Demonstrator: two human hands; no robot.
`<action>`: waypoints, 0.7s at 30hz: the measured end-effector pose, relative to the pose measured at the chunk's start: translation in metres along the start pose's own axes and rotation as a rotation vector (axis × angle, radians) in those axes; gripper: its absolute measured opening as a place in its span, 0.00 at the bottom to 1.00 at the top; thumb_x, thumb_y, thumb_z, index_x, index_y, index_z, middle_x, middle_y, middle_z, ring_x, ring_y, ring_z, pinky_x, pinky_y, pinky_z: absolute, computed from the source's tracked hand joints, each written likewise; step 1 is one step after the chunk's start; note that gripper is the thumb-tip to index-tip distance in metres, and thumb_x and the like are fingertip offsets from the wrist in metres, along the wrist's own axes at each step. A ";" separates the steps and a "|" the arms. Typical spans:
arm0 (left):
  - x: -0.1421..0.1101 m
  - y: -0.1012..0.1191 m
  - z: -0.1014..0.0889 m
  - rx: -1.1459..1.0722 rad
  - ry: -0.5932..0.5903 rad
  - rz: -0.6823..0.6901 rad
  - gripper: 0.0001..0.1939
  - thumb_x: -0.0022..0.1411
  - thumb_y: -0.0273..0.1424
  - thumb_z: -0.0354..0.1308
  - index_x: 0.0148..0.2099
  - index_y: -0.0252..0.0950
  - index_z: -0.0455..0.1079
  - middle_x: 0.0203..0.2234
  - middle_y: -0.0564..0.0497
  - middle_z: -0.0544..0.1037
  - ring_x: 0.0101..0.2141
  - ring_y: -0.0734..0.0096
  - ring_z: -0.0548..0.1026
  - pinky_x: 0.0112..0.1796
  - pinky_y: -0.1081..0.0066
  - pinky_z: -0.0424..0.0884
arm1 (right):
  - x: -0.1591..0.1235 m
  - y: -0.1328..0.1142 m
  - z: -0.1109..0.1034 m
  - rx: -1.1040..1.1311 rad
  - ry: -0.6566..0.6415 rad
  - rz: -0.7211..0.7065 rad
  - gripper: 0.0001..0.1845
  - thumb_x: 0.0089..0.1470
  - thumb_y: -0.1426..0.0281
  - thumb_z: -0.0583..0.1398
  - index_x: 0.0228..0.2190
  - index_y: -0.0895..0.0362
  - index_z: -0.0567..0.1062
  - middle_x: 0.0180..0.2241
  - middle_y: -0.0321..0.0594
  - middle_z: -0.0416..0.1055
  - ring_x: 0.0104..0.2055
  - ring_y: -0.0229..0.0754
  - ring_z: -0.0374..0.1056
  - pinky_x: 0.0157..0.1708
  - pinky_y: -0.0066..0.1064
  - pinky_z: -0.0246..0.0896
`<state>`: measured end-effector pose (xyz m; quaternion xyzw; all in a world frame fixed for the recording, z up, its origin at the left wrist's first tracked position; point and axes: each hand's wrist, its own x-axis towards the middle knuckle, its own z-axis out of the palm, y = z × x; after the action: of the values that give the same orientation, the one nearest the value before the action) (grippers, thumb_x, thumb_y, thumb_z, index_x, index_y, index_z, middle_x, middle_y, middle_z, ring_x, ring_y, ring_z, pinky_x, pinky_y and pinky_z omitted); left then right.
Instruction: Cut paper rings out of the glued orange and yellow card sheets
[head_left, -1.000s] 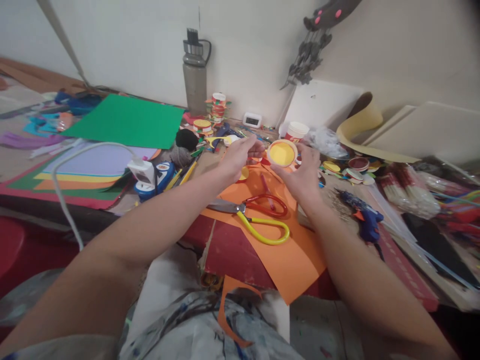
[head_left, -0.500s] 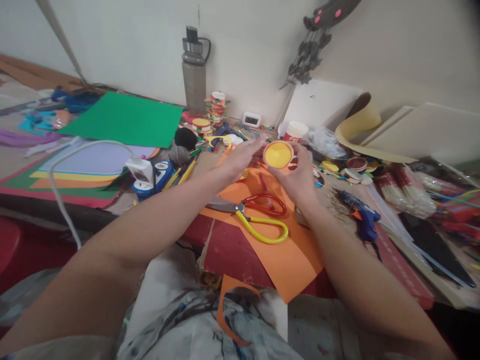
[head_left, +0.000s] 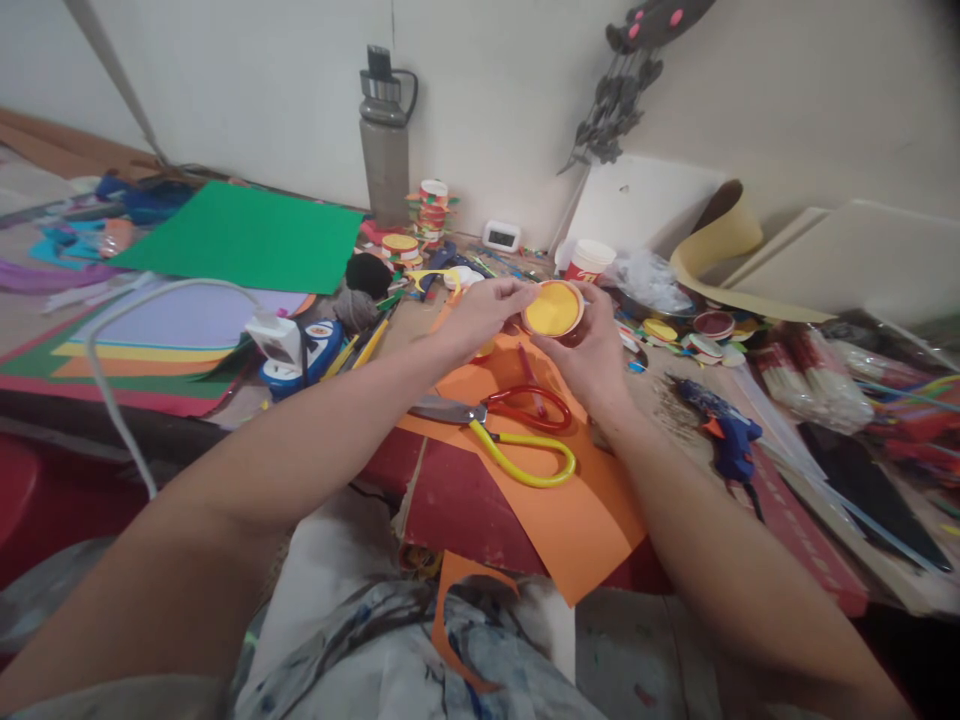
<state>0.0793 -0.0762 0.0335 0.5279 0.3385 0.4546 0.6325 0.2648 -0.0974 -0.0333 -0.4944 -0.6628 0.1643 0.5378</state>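
My right hand (head_left: 592,345) grips a short round paper cup (head_left: 553,308) from the right, thumb below and fingers behind. Its yellow round face, ringed by a pale orange rim, tilts up towards me. At the cup's left edge is my left hand (head_left: 487,312), its thumb and fingers closed on the rim; some fingertips are hidden. Beneath both hands lies orange paper (head_left: 570,520). On that paper rest large scissors (head_left: 491,420), one handle loop red and the other yellow, blades pointing left. A cut orange paper strip (head_left: 450,620) lies on my lap.
A grey bottle (head_left: 386,150) stands against the wall, near a white digital clock (head_left: 502,237). Green card (head_left: 247,235) and coloured sheets lie left, beside a blue-and-white power strip (head_left: 300,362). Right are a blue glue gun (head_left: 731,445) and a red-and-white paper cup (head_left: 590,262).
My left hand has gone from flat, stretched fingers beside the cup to closed fingers at its rim. The cup has tilted slightly and shifted a little left.
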 end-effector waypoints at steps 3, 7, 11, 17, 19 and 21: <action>0.002 -0.001 -0.001 -0.019 0.006 -0.002 0.18 0.73 0.38 0.76 0.34 0.34 0.77 0.26 0.53 0.78 0.27 0.78 0.74 0.34 0.74 0.70 | -0.002 0.001 -0.001 -0.028 0.026 -0.002 0.49 0.56 0.49 0.73 0.70 0.49 0.62 0.60 0.51 0.78 0.51 0.54 0.81 0.48 0.51 0.83; 0.006 -0.005 -0.004 -0.038 0.037 -0.018 0.21 0.75 0.42 0.74 0.33 0.34 0.76 0.25 0.53 0.78 0.27 0.77 0.75 0.34 0.74 0.71 | -0.004 0.002 -0.004 -0.084 0.021 0.030 0.53 0.55 0.45 0.74 0.73 0.48 0.61 0.56 0.49 0.78 0.43 0.50 0.78 0.42 0.49 0.81; 0.009 -0.007 -0.006 -0.049 0.035 -0.032 0.23 0.73 0.45 0.75 0.33 0.35 0.76 0.24 0.52 0.78 0.25 0.77 0.74 0.32 0.74 0.70 | -0.003 -0.001 -0.004 -0.056 0.014 0.027 0.50 0.54 0.45 0.75 0.69 0.49 0.66 0.58 0.51 0.79 0.47 0.53 0.79 0.46 0.50 0.81; 0.008 -0.008 -0.006 -0.089 0.058 -0.069 0.28 0.73 0.60 0.69 0.43 0.38 0.81 0.28 0.45 0.85 0.34 0.63 0.85 0.38 0.69 0.78 | -0.002 -0.008 -0.001 0.052 0.034 0.097 0.38 0.54 0.47 0.74 0.58 0.51 0.73 0.59 0.50 0.80 0.56 0.54 0.79 0.56 0.51 0.79; 0.008 -0.009 -0.006 -0.080 0.068 -0.072 0.29 0.74 0.62 0.66 0.44 0.38 0.81 0.30 0.44 0.85 0.37 0.59 0.86 0.40 0.67 0.79 | -0.002 -0.010 -0.002 0.084 0.037 0.117 0.37 0.53 0.48 0.74 0.58 0.50 0.73 0.58 0.48 0.81 0.54 0.53 0.78 0.55 0.49 0.79; 0.009 -0.009 -0.007 -0.054 0.092 -0.040 0.28 0.76 0.60 0.64 0.42 0.38 0.80 0.32 0.43 0.86 0.39 0.60 0.86 0.41 0.67 0.78 | -0.003 -0.013 -0.004 0.058 0.059 0.112 0.39 0.53 0.51 0.74 0.60 0.50 0.72 0.58 0.48 0.80 0.52 0.52 0.78 0.52 0.47 0.79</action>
<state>0.0778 -0.0656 0.0234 0.4821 0.3655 0.4747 0.6393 0.2625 -0.1069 -0.0236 -0.5196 -0.6130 0.1986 0.5611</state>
